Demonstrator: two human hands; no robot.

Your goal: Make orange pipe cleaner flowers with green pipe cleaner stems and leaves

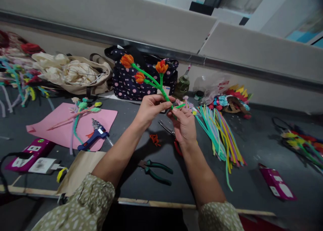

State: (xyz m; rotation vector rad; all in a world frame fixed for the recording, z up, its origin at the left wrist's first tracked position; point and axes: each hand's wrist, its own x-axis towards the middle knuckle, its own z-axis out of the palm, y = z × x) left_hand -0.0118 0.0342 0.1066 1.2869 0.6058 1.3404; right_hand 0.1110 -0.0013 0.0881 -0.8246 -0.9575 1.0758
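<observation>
Held up over the table is a pipe-cleaner flower (164, 93) with a green stem that forks into three branches, each tipped with an orange bloom. My left hand (154, 109) pinches the stem below the fork. Lower down, my right hand (184, 123) closes on the stem's bottom end, where a short green piece sticks out sideways. Scissors (166, 127) with red handles lie partly hidden behind my right hand. Between my forearms, small orange scraps (154, 140) and green-handled pliers (155, 171) rest on the tabletop.
A bundle of coloured pipe cleaners (222, 133) lies to the right. On the left are pink paper (59, 118), a blue glue gun (94, 137) and a purple power strip (32, 154). Behind stand a polka-dot bag (126, 79), a beige bag (96, 83) and a bottle (183, 84).
</observation>
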